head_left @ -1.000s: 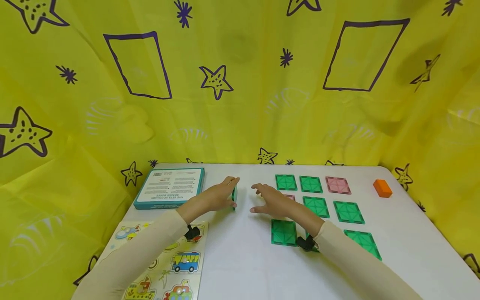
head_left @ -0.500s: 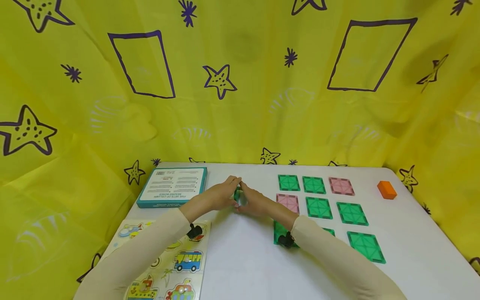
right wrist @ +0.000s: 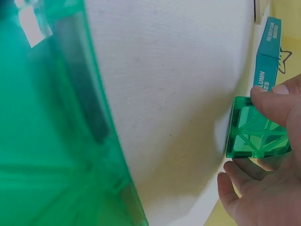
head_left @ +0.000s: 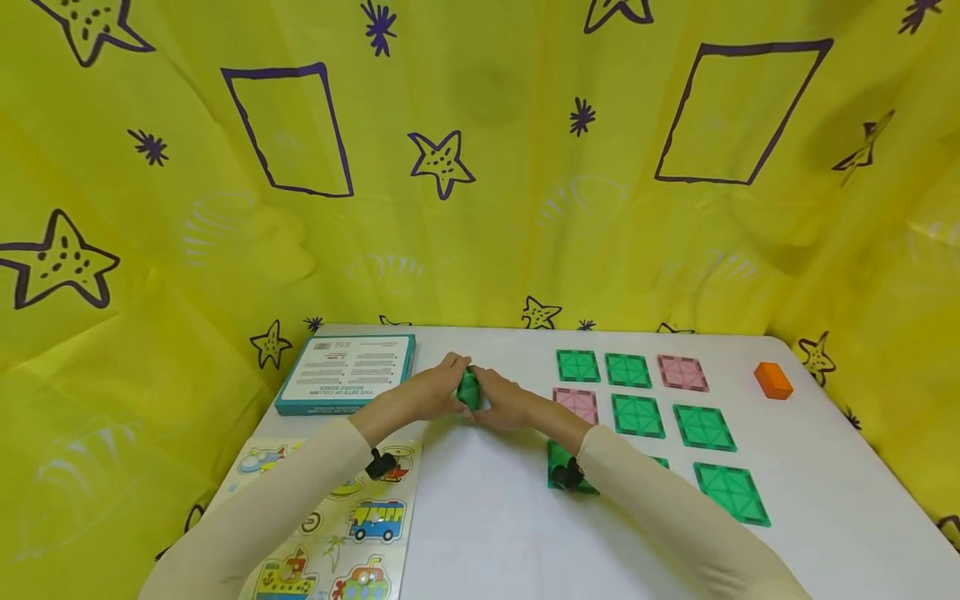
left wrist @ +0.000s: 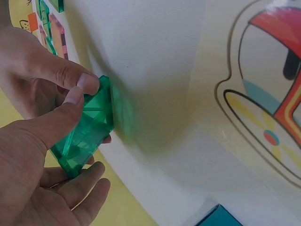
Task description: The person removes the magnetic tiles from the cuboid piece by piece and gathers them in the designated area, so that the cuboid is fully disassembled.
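Note:
Near the table's back middle, both hands meet around a green translucent magnetic tile, standing off the tabletop. My left hand grips it from the left, thumb on the near edge and fingers at the far edge in the left wrist view. From the other side my right hand holds the same tile, its thumb touching the corner beside the left thumb. In the right wrist view the tile sits between thumb and fingers. Whether it is one tile or more pressed together, I cannot tell.
Right of the hands lie rows of flat green tiles and pink tiles. An orange block sits farther right. On the left are a teal box and a wooden picture puzzle. A yellow patterned curtain surrounds the table.
The right hand has moved left from beside the tiles to meet the left hand and take hold of the green tile. Within the last half second the tile has turned to show more of its face.

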### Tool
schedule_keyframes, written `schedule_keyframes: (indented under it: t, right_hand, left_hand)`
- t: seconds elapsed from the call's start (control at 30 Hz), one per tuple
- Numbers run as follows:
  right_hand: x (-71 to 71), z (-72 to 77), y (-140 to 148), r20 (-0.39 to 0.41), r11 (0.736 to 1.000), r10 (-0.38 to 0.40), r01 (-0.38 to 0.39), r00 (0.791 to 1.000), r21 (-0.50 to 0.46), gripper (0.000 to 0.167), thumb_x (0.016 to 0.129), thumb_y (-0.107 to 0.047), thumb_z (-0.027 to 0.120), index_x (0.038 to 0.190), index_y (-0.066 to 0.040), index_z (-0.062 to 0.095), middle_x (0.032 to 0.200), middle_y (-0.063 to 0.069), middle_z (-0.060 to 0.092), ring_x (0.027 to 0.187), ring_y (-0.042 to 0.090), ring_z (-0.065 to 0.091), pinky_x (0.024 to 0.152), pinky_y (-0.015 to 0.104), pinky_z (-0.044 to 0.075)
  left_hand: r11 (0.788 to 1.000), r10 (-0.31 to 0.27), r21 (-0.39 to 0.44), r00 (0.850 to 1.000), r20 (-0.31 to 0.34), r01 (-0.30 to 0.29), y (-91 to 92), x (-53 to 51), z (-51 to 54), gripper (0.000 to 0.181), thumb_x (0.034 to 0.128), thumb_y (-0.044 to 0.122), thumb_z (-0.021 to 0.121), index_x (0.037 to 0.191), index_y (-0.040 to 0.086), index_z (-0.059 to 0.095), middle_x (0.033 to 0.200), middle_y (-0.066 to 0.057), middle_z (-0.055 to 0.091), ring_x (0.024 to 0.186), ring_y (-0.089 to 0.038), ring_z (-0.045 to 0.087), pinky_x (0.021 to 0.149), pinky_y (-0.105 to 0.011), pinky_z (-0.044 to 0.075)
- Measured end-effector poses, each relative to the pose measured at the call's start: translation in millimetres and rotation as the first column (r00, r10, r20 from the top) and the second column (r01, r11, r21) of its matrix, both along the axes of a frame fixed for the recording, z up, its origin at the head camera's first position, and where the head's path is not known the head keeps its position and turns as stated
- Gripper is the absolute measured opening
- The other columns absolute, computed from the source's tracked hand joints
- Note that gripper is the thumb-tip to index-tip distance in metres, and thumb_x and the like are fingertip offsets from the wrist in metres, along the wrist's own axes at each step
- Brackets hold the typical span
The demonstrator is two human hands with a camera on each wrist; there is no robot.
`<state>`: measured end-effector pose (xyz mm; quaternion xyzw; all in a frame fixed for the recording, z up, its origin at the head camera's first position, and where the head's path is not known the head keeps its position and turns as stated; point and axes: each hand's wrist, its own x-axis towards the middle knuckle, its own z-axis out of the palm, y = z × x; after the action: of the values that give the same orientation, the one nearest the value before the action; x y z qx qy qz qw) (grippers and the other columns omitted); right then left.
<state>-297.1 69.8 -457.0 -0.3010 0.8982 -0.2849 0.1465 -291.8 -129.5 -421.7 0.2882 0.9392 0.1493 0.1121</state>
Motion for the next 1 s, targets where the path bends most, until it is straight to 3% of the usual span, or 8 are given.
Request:
schedule_keyframes:
  t: [0.13, 0.3, 0.43, 0.57, 0.7, 0.77, 0.83, 1.0]
  right_hand:
    - [2.8, 3.7, 5, -0.022, 1.0, -0.006, 0.006, 1.0, 0.008, 0.087, 0.101, -0.029, 0.072, 0.166, 0.001, 0.023, 0.155, 0.027, 0.042, 0.143, 0.037, 0.047, 0.119, 0.06, 0.039]
    - [3.7, 13.3, 20, -0.058, 1.0, -0.015, 0.017, 0.998, 0.024, 0.085, 0.093, -0.032, 0.082, 0.16, -0.001, 0.039, 0.142, 0.02, 0.049, 0.12, 0.028, 0.053, 0.102, 0.045, 0.053]
    - [11.0, 24.2, 38, -0.042, 0.999, -0.049, 0.05, 0.998, 0.001, 0.086, 0.091, -0.032, 0.084, 0.161, -0.007, 0.041, 0.143, 0.014, 0.047, 0.126, 0.028, 0.049, 0.102, 0.047, 0.052]
    - [21.5, 32.1, 63, -0.034, 0.997, -0.071, 0.071, 0.997, -0.011, 0.086, 0.092, -0.029, 0.084, 0.163, -0.009, 0.04, 0.147, 0.013, 0.042, 0.132, 0.029, 0.047, 0.105, 0.051, 0.052]
    - [36.0, 42.0, 97, -0.046, 0.996, -0.09, 0.091, 0.995, 0.009, 0.085, 0.092, -0.03, 0.083, 0.162, -0.008, 0.041, 0.15, 0.017, 0.04, 0.122, 0.03, 0.052, 0.097, 0.048, 0.054]
    - [44.4, 46.7, 116, -0.051, 0.994, -0.11, 0.111, 0.993, 0.021, 0.085, 0.091, -0.032, 0.084, 0.161, -0.007, 0.042, 0.149, 0.019, 0.041, 0.115, 0.031, 0.055, 0.093, 0.046, 0.055]
    - [54.3, 51.2, 136, -0.062, 0.99, -0.131, 0.134, 0.989, 0.041, 0.085, 0.092, -0.034, 0.083, 0.161, -0.005, 0.043, 0.149, 0.021, 0.042, 0.118, 0.031, 0.055, 0.094, 0.046, 0.055]
    - [84.4, 52.7, 180, -0.082, 0.978, -0.194, 0.199, 0.978, 0.061, 0.085, 0.091, -0.036, 0.085, 0.158, -0.001, 0.046, 0.143, 0.022, 0.045, 0.121, 0.035, 0.056, 0.092, 0.049, 0.059]
  left_hand:
    - [0.999, 0.01, 0.043, 1.0, 0.008, -0.01, -1.9, 0.9, -2.7, 0.094, 0.0957, 0.033, 0.08, 0.162, -0.007, 0.026, 0.158, -0.025, 0.039, 0.136, -0.034, 0.056, 0.113, -0.045, 0.05]
    - [0.995, 0.007, 0.103, 1.0, 0.008, -0.008, 1.0, 2.8, -6.2, 0.09, 0.0942, 0.035, 0.083, 0.158, -0.004, 0.034, 0.151, -0.02, 0.046, 0.126, -0.027, 0.059, 0.108, -0.044, 0.053]
    - [0.987, 0.001, 0.161, 1.0, 0.013, -0.003, 5.6, 4.0, -8.9, 0.088, 0.0935, 0.039, 0.083, 0.157, -0.001, 0.036, 0.149, -0.017, 0.049, 0.124, -0.026, 0.058, 0.105, -0.043, 0.054]
    - [0.981, 0.003, 0.193, 0.997, 0.081, -0.018, 9.7, 4.9, -13.8, 0.103, 0.0934, 0.042, 0.082, 0.165, 0.0, 0.022, 0.162, -0.022, 0.038, 0.146, -0.035, 0.047, 0.119, -0.049, 0.044]
    - [0.996, 0.005, 0.092, 0.995, 0.098, -0.014, 10.1, 7.8, -21.1, 0.108, 0.0928, 0.043, 0.083, 0.167, 0.0, 0.018, 0.168, -0.025, 0.028, 0.155, -0.039, 0.034, 0.127, -0.049, 0.032]
    - [1.0, -0.01, 0.002, 0.997, 0.075, 0.01, 9.1, 9.6, -26.2, 0.105, 0.0928, 0.046, 0.082, 0.166, -0.003, 0.024, 0.167, -0.026, 0.03, 0.154, -0.039, 0.036, 0.126, -0.048, 0.033]
    - [0.998, -0.025, -0.061, 0.997, 0.073, 0.029, 7.8, 10.8, -31.3, 0.101, 0.0929, 0.047, 0.081, 0.163, -0.004, 0.031, 0.167, -0.025, 0.031, 0.154, -0.038, 0.036, 0.127, -0.047, 0.033]
    - [0.993, -0.002, -0.116, 0.991, 0.133, 0.017, 3.7, 16.1, -36.6, 0.094, 0.095, 0.049, 0.078, 0.163, 0.002, 0.035, 0.172, -0.022, 0.025, 0.159, -0.038, 0.028, 0.128, -0.05, 0.03]
